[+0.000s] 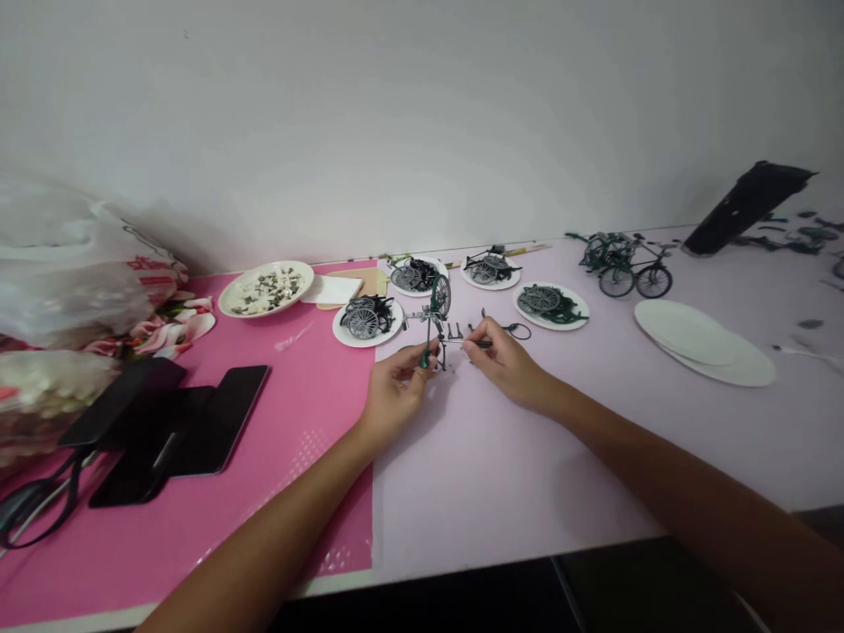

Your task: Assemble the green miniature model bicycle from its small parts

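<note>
My left hand [396, 391] is closed around the lower part of a partly built model bicycle [440, 299], dark green with a grey spoked wheel at its top. Just to the right, my right hand [506, 362] pinches a small dark, thin piece whose kind I cannot make out. Its tip points toward the model, and a narrow gap seems to lie between the two hands. Small loose parts [454, 331] lie on the table behind the fingers, with a dark ring-shaped part [520, 331] beyond my right hand. My fingers hide part of the frame.
White plates of wheels and frame parts stand behind: a left plate [339, 334] and a right plate [576, 323], among others. Finished-looking model bicycles [633, 268] stand right, near stacked white plates [738, 369]. A bowl of small bits [230, 294], phones [224, 422] and plastic bags [79, 281] are left.
</note>
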The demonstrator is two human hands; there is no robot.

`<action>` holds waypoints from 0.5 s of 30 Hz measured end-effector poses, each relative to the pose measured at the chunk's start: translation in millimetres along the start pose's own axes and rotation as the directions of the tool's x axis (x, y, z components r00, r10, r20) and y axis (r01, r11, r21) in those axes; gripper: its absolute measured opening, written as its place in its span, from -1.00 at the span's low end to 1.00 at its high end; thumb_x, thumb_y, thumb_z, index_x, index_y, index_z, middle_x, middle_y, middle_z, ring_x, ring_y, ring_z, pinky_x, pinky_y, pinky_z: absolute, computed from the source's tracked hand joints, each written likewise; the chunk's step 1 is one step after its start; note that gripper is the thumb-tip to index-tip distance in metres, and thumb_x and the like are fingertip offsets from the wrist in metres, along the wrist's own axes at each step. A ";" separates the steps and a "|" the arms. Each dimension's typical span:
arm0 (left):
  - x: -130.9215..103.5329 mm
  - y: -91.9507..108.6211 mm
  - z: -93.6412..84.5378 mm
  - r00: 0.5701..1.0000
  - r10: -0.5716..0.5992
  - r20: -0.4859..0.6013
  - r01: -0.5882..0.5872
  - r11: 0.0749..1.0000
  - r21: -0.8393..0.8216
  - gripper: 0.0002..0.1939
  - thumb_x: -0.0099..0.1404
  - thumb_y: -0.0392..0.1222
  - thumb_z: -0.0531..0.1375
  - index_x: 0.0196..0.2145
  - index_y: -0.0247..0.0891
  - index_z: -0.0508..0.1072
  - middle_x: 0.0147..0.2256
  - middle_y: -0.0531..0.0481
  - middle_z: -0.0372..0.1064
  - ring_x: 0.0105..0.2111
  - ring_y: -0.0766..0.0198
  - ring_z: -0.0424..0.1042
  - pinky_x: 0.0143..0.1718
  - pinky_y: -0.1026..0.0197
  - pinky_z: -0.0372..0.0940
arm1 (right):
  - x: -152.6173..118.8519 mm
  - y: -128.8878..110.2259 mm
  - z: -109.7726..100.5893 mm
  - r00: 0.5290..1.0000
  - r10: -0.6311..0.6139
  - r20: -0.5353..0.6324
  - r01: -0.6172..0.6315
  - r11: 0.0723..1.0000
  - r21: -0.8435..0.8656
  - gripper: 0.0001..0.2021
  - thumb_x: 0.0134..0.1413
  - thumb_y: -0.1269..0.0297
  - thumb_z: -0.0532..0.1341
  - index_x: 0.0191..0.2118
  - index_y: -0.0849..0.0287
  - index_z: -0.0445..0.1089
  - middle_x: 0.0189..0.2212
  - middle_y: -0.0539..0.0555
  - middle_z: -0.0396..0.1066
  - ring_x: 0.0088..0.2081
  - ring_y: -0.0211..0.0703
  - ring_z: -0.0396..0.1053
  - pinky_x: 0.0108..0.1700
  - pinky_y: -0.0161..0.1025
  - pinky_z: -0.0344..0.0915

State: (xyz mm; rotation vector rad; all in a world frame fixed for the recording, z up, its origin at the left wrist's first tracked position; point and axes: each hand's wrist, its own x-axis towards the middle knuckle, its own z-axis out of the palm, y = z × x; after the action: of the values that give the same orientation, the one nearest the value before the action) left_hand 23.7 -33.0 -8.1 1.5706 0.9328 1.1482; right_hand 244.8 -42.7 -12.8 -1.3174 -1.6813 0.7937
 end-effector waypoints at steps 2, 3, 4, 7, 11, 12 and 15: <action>0.4 1.5 -0.5 1.000 -0.005 0.003 0.005 1.000 -0.005 -0.48 0.35 0.10 0.34 0.09 -0.34 0.63 -0.05 -0.25 0.64 -0.16 0.07 0.63 -0.05 0.05 0.55 | -0.2 1.9 0.4 1.000 -0.005 0.008 0.005 1.000 0.002 -0.71 0.40 -0.07 0.15 -0.15 0.06 0.25 -0.36 -0.05 0.29 -0.40 -0.20 0.23 -0.35 -0.23 0.19; 0.5 2.4 -0.9 1.000 -0.004 0.004 0.004 1.000 -0.008 -0.49 0.34 0.09 0.34 0.08 -0.34 0.63 -0.05 -0.25 0.64 -0.16 0.07 0.63 -0.05 0.06 0.55 | -0.4 1.9 0.4 1.000 -0.005 0.013 0.005 1.000 0.003 -0.71 0.40 -0.07 0.15 -0.15 0.06 0.25 -0.35 -0.05 0.29 -0.40 -0.20 0.24 -0.34 -0.23 0.19; 0.6 3.1 -1.2 1.000 -0.003 0.005 0.003 1.000 -0.011 -0.49 0.34 0.08 0.35 0.08 -0.35 0.63 -0.06 -0.25 0.65 -0.17 0.07 0.64 -0.05 0.06 0.55 | -0.7 1.4 0.3 1.000 -0.004 0.015 0.004 1.000 0.003 -0.70 0.41 -0.07 0.15 -0.15 0.06 0.25 -0.35 -0.05 0.29 -0.39 -0.20 0.24 -0.34 -0.23 0.19; 0.6 4.7 -2.0 1.000 -0.006 0.010 0.006 1.000 -0.012 -0.51 0.34 0.05 0.34 0.08 -0.36 0.63 -0.11 -0.24 0.66 -0.21 0.09 0.64 -0.08 0.07 0.56 | -1.7 -1.3 -0.4 1.000 -0.006 0.019 0.006 1.000 0.000 -0.71 0.42 -0.06 0.14 -0.16 0.06 0.24 -0.36 -0.05 0.29 -0.39 -0.21 0.24 -0.33 -0.22 0.20; 0.2 4.5 -1.5 1.000 -0.014 0.006 0.014 1.000 -0.026 -0.52 0.34 0.02 0.35 0.07 -0.37 0.63 -0.04 -0.26 0.64 -0.18 0.08 0.64 -0.06 0.05 0.56 | -2.6 -4.1 -1.1 0.999 0.010 0.042 -0.010 1.000 0.015 -0.67 0.42 -0.11 0.12 -0.23 0.05 0.21 -0.43 -0.08 0.26 -0.45 -0.22 0.19 -0.39 -0.23 0.15; 0.1 4.3 -1.2 1.000 -0.014 0.006 0.014 0.999 -0.031 -0.52 0.33 0.02 0.35 0.07 -0.37 0.64 -0.02 -0.26 0.64 -0.16 0.08 0.64 -0.05 0.04 0.56 | -2.8 -4.5 -1.2 0.999 0.015 0.050 -0.016 1.000 0.023 -0.65 0.42 -0.12 0.11 -0.25 0.05 0.19 -0.46 -0.09 0.25 -0.46 -0.22 0.17 -0.41 -0.23 0.13; -0.4 3.6 -0.5 1.000 -0.011 0.015 0.012 0.999 -0.043 -0.50 0.32 0.05 0.36 0.08 -0.37 0.63 0.00 -0.27 0.63 -0.12 0.05 0.63 -0.04 0.05 0.55 | -3.2 -5.5 -1.3 0.998 0.018 0.061 -0.020 0.999 0.034 -0.61 0.43 -0.14 0.09 -0.30 0.04 0.14 -0.50 -0.10 0.24 -0.48 -0.22 0.15 -0.43 -0.24 0.12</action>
State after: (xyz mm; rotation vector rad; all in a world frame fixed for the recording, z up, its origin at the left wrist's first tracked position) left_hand 23.3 -34.1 -4.7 1.5351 0.9008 1.1400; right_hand 243.9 -47.2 -8.2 -1.2991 -1.6968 0.8785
